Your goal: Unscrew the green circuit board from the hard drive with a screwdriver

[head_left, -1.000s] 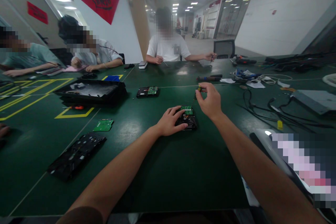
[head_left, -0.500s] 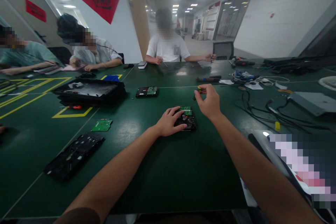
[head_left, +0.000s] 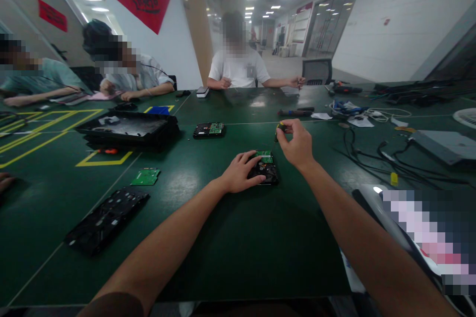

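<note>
Since a second ago the right hand (head_left: pixel 297 146), pinched on the screwdriver (head_left: pixel 278 131), has barely shifted at one o'clock of the hard drive (head_left: pixel 265 168), which the left hand (head_left: pixel 240 173) presses flat, so the screw work continues.

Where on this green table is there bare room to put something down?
The widest bare patch lies in front of the hard drive, between the two forearms. Another sits between the loose green board and the left hand. The right side is crowded with cables; the black tray fills the far left.
</note>
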{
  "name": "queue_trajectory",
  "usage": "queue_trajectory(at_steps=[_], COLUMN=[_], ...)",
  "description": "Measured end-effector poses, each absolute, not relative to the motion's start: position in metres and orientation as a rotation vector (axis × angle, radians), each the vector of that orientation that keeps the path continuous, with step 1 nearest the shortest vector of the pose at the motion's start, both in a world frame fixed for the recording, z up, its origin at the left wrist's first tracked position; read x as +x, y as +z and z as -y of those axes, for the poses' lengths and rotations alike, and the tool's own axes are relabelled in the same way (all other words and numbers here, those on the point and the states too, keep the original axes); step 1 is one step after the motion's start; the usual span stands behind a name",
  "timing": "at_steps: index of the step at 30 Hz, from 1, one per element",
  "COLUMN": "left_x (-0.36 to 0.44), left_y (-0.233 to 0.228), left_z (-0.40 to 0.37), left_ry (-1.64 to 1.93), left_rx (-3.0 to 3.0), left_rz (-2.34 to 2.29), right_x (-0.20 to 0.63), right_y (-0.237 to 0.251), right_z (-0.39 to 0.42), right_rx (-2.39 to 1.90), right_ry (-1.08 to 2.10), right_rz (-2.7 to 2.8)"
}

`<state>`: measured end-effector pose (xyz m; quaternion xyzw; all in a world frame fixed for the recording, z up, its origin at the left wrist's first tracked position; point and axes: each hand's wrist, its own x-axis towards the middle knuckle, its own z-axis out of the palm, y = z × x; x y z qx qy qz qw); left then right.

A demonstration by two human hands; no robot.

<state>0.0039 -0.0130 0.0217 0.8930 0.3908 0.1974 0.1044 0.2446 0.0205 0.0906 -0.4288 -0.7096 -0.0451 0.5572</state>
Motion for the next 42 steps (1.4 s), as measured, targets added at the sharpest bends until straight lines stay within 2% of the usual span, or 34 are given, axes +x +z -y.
queue_trajectory(at_steps=[42], left_x=[0.0032], left_y=[0.0239], left_z=[0.0138], left_ry=[0.59], left_rx=[2.631], left_rz=[-1.137], right_x=[0.2455], right_y=[0.0922], right_z=[-0.0211], right_rx=[-1.009], right_ry=[-0.157], right_rz=[1.683])
